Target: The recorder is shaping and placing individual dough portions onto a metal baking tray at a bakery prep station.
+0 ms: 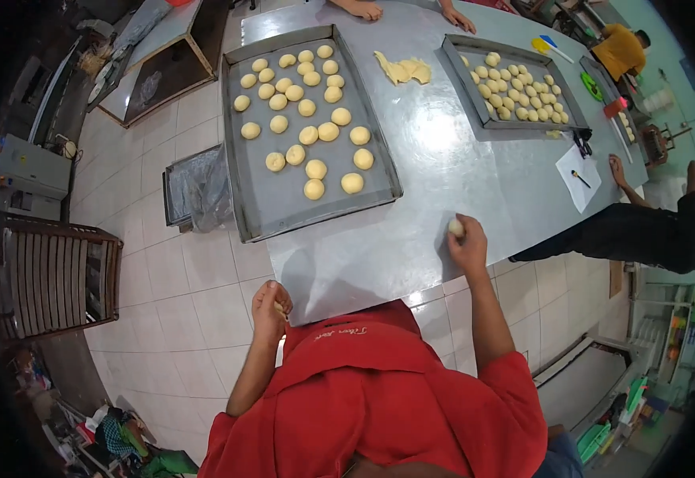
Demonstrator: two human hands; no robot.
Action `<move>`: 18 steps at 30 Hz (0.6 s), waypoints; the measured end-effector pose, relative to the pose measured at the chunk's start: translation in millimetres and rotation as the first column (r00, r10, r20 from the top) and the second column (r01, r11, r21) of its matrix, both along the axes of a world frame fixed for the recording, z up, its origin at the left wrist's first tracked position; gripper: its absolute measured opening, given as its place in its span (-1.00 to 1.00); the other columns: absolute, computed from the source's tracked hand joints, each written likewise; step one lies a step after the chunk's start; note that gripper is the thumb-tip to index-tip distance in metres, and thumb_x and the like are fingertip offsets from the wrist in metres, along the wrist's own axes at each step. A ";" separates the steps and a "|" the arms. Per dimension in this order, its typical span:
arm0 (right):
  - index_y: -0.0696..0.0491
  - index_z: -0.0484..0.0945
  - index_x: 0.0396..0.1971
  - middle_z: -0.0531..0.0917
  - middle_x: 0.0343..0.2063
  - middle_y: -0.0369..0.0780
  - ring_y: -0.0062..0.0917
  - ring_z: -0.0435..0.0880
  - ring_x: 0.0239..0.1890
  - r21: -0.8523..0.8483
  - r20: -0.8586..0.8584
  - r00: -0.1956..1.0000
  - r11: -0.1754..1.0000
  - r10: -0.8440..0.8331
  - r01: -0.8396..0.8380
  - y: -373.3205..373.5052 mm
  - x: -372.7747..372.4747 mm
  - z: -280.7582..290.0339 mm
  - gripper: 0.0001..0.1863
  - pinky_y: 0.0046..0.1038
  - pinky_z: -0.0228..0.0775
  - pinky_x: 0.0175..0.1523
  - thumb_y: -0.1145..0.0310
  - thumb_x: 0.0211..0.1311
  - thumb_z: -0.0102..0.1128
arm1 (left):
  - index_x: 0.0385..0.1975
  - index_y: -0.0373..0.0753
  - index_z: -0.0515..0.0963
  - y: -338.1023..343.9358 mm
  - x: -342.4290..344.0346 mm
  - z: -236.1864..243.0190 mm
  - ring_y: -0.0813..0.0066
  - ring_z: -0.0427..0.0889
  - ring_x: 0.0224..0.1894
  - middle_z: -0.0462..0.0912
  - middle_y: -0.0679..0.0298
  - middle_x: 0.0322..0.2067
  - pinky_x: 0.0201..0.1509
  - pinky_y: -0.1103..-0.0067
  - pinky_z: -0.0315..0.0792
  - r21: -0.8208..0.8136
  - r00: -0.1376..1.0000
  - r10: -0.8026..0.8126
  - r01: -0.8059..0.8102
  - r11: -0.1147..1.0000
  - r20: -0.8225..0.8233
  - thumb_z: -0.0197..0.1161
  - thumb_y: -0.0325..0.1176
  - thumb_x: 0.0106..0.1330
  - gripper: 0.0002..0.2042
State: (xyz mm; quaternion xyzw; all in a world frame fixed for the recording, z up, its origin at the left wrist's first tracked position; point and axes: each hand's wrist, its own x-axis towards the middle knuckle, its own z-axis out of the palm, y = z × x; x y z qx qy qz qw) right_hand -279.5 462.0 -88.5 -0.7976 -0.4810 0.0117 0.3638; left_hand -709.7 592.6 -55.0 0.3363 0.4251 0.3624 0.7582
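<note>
My right hand is over the near part of the steel table, its fingers closed round a pale dough ball. At the table's near left corner my left hand is curled round a small pale dough piece, mostly hidden by the fingers. Ahead on the left lies a large metal tray with many yellow dough balls spread over it. A second metal tray at the far right holds smaller dough balls, packed closer together. Between the trays lies a flat, torn dough sheet.
Another person's hands rest at the table's far edge. On the right, a person in dark clothes stands by a white paper with a small brush-like tool on it. A plastic-covered crate stands left of the table.
</note>
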 end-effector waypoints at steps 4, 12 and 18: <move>0.16 0.61 -0.04 0.68 -0.10 -0.06 -0.20 0.68 -0.06 0.138 0.017 0.990 0.981 0.138 -0.139 75.6 -25.6 66.0 -0.57 -0.29 0.55 0.06 0.51 0.02 0.42 | -0.51 -0.11 0.28 8.2 -7.7 -0.7 0.53 0.25 -0.55 0.27 0.37 -0.58 -0.45 0.55 0.16 -0.069 1.000 0.015 -0.014 0.998 0.004 0.11 -0.20 0.44 -0.72; 0.12 0.62 -0.09 0.67 -0.22 -0.11 -0.19 0.63 -0.15 0.480 0.086 0.983 0.858 0.161 -0.182 228.7 -113.7 111.9 -0.61 -0.25 0.50 -0.08 0.41 0.04 0.46 | 0.05 -0.30 0.40 20.8 -13.9 -13.0 0.43 0.54 -0.12 0.53 0.22 -0.12 0.00 0.52 0.44 0.072 0.985 -0.145 0.138 0.988 0.093 0.19 -0.47 0.25 -0.64; 0.08 0.61 -0.12 0.64 -0.20 -0.12 -0.15 0.59 -0.14 0.051 0.260 0.940 0.969 0.222 -0.243 195.9 -133.8 34.1 -0.68 -0.12 0.41 -0.02 0.37 0.10 0.36 | 0.12 -0.36 0.36 18.5 -21.0 3.8 0.46 0.63 -0.09 0.60 0.15 -0.06 -0.04 0.59 0.53 0.044 0.982 -0.183 0.186 0.982 -0.054 0.21 -0.56 0.40 -0.66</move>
